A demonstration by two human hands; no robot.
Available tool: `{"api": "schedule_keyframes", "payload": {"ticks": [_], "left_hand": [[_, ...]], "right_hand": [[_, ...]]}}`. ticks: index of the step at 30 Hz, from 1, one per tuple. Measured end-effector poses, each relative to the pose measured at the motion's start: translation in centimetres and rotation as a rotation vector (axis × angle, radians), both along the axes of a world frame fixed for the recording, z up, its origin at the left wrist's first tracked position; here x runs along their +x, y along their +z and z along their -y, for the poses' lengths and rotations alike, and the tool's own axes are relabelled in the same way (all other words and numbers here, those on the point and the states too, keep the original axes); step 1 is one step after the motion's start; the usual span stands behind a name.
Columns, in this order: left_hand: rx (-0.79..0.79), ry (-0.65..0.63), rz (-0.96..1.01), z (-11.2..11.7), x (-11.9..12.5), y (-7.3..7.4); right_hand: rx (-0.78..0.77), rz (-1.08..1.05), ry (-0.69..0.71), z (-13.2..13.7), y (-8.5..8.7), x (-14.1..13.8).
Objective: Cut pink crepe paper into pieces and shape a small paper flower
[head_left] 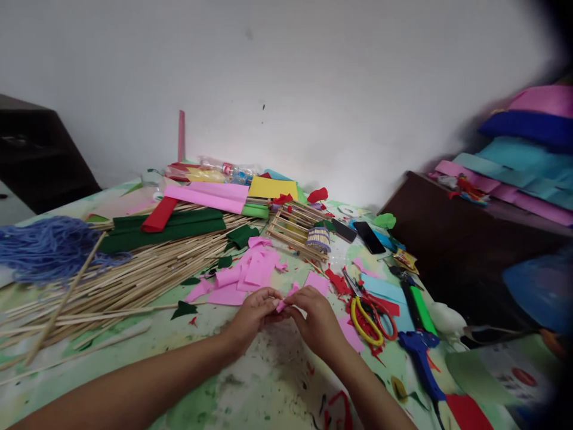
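Between my hands is a small piece of pink paper, its lower part hidden by fingers. My left hand pinches it from the left, and my right hand grips its upper end with thumb and fingers. Both hands are close together above the table. Just behind them lies a pile of cut pink paper strips. Another pink piece rests beyond my right hand. To the right are yellow-handled scissors and red-handled scissors, overlapping among red scraps.
Thin wooden sticks cover the left, beside blue yarn and dark green paper. A small stick frame stands behind the pink pile. Phones, a blue glue gun and a green-handled cutter lie right. A wall closes the back.
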State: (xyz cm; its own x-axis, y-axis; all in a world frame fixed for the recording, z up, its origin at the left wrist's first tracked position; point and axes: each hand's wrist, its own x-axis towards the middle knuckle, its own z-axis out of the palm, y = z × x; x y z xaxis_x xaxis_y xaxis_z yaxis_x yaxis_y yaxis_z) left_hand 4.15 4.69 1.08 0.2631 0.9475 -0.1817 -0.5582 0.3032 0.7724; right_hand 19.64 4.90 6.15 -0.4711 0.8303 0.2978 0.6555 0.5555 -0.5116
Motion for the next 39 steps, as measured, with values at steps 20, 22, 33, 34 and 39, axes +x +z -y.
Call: {"api": "schedule_keyframes", "payload": {"ticks": [20, 22, 33, 34, 39], "left_hand": [[0.265, 0.401, -0.649, -8.7, -8.1, 6.0], [0.294, 0.364, -0.724, -9.5, -8.9, 5.5], [0.330, 0.411, -1.203, -10.7, -13.3, 5.8], [0.326, 0.406, -1.194, -10.8, -13.5, 5.9], [0.336, 0.303, -1.130, -11.0, -13.0, 4.3]], "right_hand": [[0.077, -0.313, -0.333, -1.3, -5.7, 2.1], [0.090, -0.288, -0.381, -1.6, -5.7, 2.4], [-0.066, 0.121, -0.189, -1.5, -5.8, 1.7], [-0.081, 0.157, -0.181, -1.5, -5.9, 1.5], [-0.088, 0.228, -0.232, -1.5, -5.8, 1.0]]}}
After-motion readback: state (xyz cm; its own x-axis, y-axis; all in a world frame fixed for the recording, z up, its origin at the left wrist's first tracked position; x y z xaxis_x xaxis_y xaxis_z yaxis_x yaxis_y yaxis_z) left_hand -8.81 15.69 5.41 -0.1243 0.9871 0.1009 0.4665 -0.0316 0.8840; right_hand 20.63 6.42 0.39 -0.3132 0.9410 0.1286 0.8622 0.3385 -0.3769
